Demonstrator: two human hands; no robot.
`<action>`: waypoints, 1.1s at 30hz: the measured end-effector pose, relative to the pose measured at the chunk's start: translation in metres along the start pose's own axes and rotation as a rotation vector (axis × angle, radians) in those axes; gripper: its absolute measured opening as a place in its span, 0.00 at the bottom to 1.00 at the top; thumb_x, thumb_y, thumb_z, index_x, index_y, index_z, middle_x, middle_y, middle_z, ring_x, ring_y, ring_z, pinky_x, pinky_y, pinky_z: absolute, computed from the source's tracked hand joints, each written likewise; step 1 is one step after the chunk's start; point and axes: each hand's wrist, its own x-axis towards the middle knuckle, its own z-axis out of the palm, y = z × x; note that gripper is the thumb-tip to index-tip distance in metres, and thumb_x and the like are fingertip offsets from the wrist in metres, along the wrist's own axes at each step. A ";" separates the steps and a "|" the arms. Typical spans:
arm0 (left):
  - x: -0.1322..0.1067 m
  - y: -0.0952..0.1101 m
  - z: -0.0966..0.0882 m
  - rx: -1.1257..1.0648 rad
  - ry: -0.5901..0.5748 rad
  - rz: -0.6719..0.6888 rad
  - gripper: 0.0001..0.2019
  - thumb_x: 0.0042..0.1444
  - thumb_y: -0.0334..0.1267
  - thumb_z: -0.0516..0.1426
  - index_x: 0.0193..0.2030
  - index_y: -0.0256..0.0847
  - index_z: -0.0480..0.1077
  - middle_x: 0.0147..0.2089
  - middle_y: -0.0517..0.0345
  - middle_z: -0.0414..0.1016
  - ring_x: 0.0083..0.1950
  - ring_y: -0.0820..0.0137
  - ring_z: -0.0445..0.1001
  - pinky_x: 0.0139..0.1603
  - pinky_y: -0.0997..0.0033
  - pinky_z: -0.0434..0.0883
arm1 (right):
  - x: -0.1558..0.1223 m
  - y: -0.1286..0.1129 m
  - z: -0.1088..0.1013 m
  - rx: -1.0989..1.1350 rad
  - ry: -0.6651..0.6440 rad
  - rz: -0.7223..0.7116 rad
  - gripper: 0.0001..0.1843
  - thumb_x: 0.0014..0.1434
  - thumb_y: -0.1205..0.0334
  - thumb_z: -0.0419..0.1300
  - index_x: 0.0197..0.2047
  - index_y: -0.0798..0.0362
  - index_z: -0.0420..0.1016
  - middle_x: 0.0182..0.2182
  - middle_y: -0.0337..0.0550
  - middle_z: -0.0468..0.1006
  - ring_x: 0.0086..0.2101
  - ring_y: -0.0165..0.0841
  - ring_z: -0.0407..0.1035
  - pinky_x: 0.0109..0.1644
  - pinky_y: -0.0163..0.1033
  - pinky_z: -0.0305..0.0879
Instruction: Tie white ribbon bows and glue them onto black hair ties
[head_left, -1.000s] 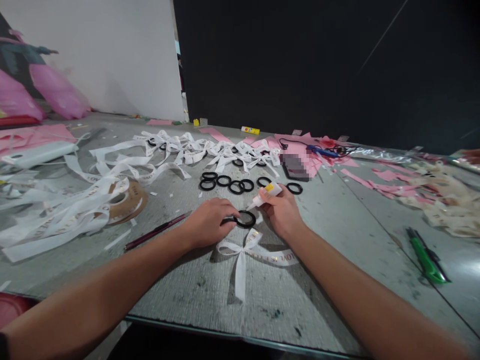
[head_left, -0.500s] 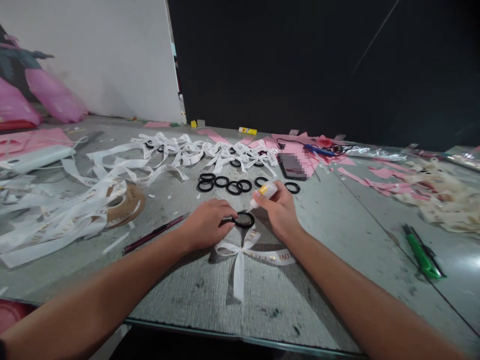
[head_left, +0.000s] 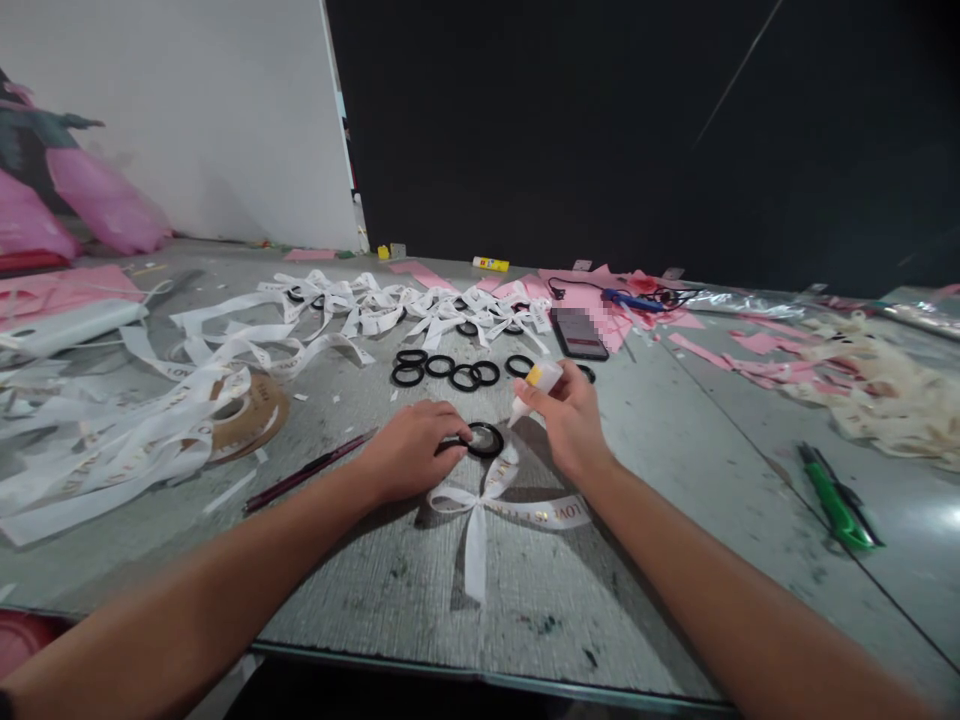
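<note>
With fingers closed on its left edge, my left hand (head_left: 416,448) holds a black ring (head_left: 501,440) low over the table. My right hand (head_left: 571,420) grips a small white glue bottle (head_left: 545,377) with a yellow band, its thin nozzle pointing down just right of the ring. Below the ring lies a white ribbon bow (head_left: 475,545) with gold lettering; one loop reaches up toward the ring, and a tail runs under my right wrist. Beyond my hands, several loose black rings (head_left: 439,366) lie in a row.
White bows (head_left: 375,305) with rings pile up at the back, near a phone (head_left: 579,333). A ribbon spool (head_left: 259,415) and dark red tweezers-like tool (head_left: 300,472) lie left. At right are a green cutter (head_left: 836,500) and cream ribbon (head_left: 892,400).
My right hand has drawn the bottle a little to the right, so its nozzle has left the ring's top edge. My left hand keeps its hold on the ring.
</note>
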 end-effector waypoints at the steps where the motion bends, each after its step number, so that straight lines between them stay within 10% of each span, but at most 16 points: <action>1: 0.000 0.000 0.000 -0.003 0.000 0.001 0.08 0.57 0.33 0.57 0.42 0.38 0.76 0.45 0.52 0.76 0.48 0.63 0.72 0.54 0.61 0.67 | 0.001 -0.001 -0.001 0.022 0.007 -0.007 0.18 0.44 0.58 0.70 0.28 0.51 0.63 0.23 0.31 0.65 0.25 0.27 0.59 0.29 0.35 0.57; 8: -0.001 -0.003 0.000 -0.031 0.008 -0.014 0.10 0.56 0.33 0.57 0.44 0.38 0.75 0.46 0.52 0.76 0.49 0.63 0.72 0.55 0.61 0.66 | 0.012 -0.007 -0.015 0.083 0.075 -0.107 0.17 0.45 0.57 0.71 0.31 0.50 0.66 0.26 0.32 0.67 0.26 0.26 0.60 0.30 0.34 0.57; 18: -0.002 0.001 -0.005 -0.065 0.001 -0.057 0.10 0.56 0.34 0.56 0.45 0.38 0.74 0.47 0.50 0.76 0.49 0.63 0.72 0.55 0.60 0.67 | 0.041 -0.011 -0.046 0.219 0.148 0.208 0.21 0.35 0.55 0.71 0.26 0.50 0.62 0.28 0.35 0.77 0.25 0.27 0.66 0.25 0.32 0.56; 24: -0.001 0.005 -0.006 -0.106 0.064 -0.130 0.08 0.58 0.35 0.54 0.42 0.38 0.72 0.44 0.51 0.77 0.45 0.65 0.73 0.48 0.62 0.69 | 0.035 -0.003 -0.040 0.027 -0.058 0.089 0.20 0.40 0.55 0.70 0.38 0.51 0.74 0.32 0.39 0.78 0.32 0.32 0.71 0.37 0.39 0.66; 33: 0.012 0.006 0.007 0.047 0.103 -0.242 0.11 0.56 0.43 0.57 0.34 0.37 0.74 0.35 0.52 0.75 0.36 0.65 0.72 0.39 0.65 0.67 | 0.028 0.012 -0.035 -0.575 -0.153 -0.011 0.22 0.40 0.58 0.70 0.38 0.51 0.66 0.31 0.42 0.77 0.33 0.38 0.71 0.40 0.46 0.66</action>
